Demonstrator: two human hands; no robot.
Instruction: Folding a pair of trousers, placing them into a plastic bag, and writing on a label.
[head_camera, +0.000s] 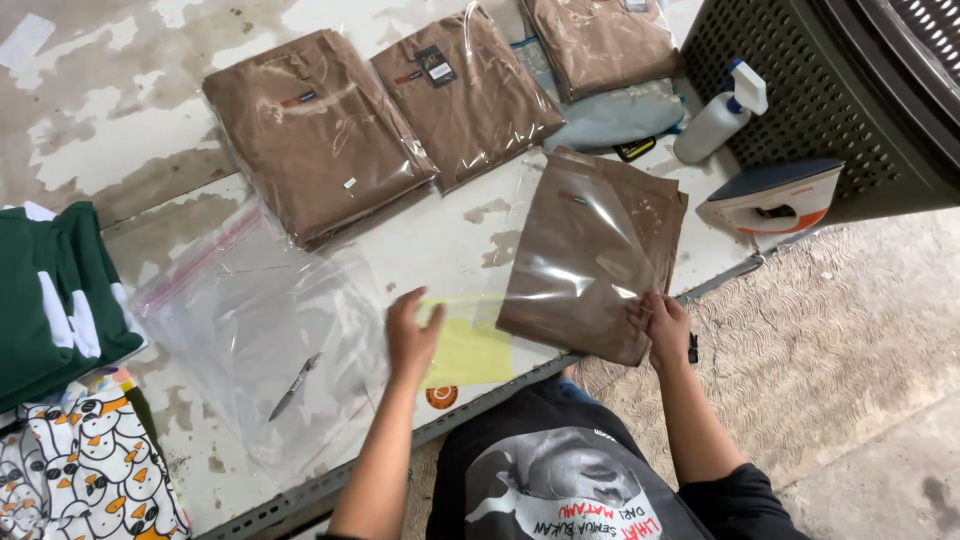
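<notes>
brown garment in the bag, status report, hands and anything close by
Left hand flat on the bag flap by the yellow strip. Right hand grips the bagged brown garment at its near edge. Pen and spare clear bags lie left.

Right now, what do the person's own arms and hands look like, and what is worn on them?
Both forearms are bare. The left hand and the right hand wear no gloves, and no rings or watch can be made out. A black sleeve covers the right upper arm to about the elbow, matching the black printed T-shirt. The left sleeve is out of frame.
</notes>
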